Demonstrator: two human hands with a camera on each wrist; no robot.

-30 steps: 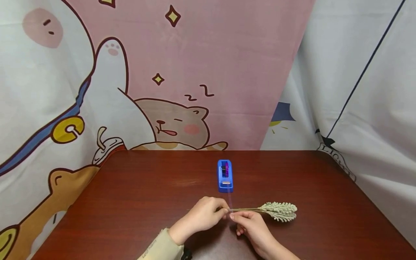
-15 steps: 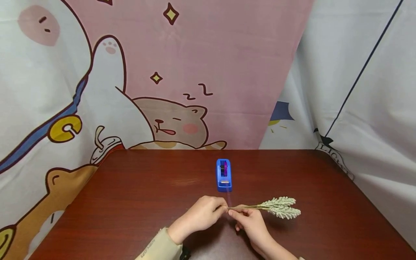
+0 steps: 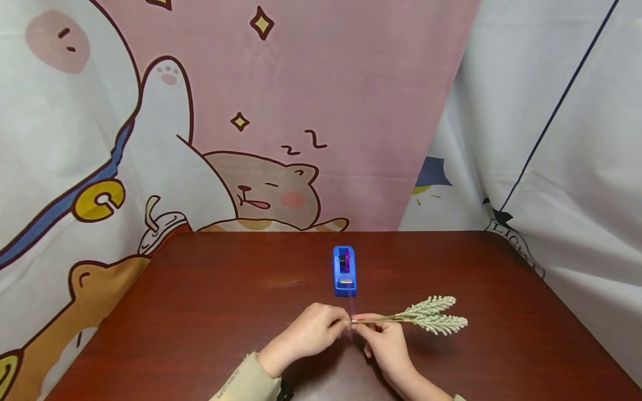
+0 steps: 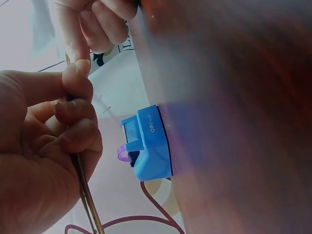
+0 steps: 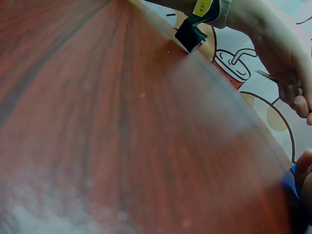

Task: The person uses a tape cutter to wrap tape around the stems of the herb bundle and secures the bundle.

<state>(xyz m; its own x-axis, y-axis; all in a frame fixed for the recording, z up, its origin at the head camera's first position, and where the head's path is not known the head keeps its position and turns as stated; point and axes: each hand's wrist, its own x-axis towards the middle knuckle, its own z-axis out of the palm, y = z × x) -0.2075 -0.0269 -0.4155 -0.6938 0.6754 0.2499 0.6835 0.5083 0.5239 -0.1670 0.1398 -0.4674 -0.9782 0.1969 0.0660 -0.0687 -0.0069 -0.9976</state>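
Note:
Artificial flower sprigs with pale green, bumpy heads (image 3: 433,316) lie sideways in the air, heads to the right. My left hand (image 3: 318,329) grips their thin stems, whose ends trail below its curled fingers in the left wrist view, where the stems (image 4: 84,187) show. At the stems just beside it, my right hand (image 3: 388,348) pinches with thumb and forefinger at a clear strip of tape (image 3: 351,305). That strip runs from a blue tape dispenser (image 3: 344,292) to the stems. The fingertips hide exactly how the tape lies on them.
The dispenser, with a purple roll (image 3: 347,260), stands on the dark red-brown table (image 3: 225,289) beyond the hands. A cartoon-printed cloth (image 3: 361,111) hangs behind the table and along its sides. A black strap device (image 5: 191,34) sits on the left wrist.
The right fingertips have risen from below the stems to meet them, with the forefinger now behind. The flower heads have tilted upward and spread slightly. The left hand has barely moved.

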